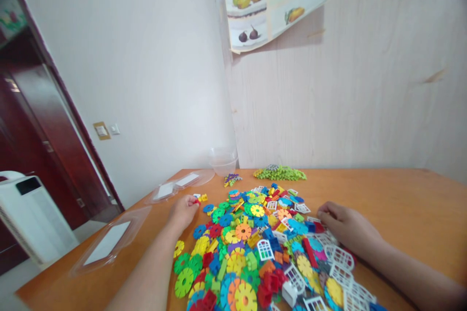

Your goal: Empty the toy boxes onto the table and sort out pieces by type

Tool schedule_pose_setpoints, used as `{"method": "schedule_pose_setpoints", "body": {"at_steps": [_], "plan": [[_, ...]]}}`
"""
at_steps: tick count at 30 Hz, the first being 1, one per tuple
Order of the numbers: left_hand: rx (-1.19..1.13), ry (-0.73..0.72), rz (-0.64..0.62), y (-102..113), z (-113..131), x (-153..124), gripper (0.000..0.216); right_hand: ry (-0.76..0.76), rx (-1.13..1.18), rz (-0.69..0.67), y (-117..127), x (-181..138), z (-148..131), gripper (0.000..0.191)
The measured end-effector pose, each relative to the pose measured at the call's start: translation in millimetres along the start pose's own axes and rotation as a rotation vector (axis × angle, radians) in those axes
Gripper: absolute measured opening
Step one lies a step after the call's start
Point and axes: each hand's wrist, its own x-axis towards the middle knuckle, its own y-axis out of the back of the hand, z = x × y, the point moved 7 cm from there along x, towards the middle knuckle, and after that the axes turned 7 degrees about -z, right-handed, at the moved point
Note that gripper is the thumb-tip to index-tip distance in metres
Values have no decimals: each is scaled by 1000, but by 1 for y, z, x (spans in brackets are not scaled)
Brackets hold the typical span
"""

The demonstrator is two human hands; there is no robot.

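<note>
A heap of colourful plastic building pieces (255,243) covers the wooden table (401,204): round toothed discs, small blocks and white window frames. My left hand (184,211) rests at the heap's left edge, fingers pinched on a small red piece (196,200). A yellow piece (203,198) lies just beside it. My right hand (345,226) lies at the heap's right side, fingers curled down onto the pieces near a red block (319,227); what they hold, if anything, is hidden.
A pile of green pieces (280,173) and a clear plastic tub (223,160) stand at the table's far edge by the wall. Clear lids (111,243) (180,184) lie along the left edge. A white appliance (32,214) stands on the floor at left.
</note>
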Motion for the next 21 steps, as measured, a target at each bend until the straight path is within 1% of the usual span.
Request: {"method": "schedule_pose_setpoints", "body": {"at_steps": [3,5,7,11,14,21], "plan": [[41,4,-11,-6,-4,4,13,2,0,5,0,0,0,29],[57,12,-1,-5,-6,5,18,4,-4,8,1,0,-1,29],[66,16,3,-3,-6,5,17,2,-9,7,1,0,0,29],[69,-1,-43,-4,2,0,9,1,-9,8,1,0,0,29],[69,9,-60,-5,7,-4,11,-5,-12,4,1,0,-1,29],[44,17,-53,-3,13,-11,12,1,-4,9,2,-2,-2,29]]}}
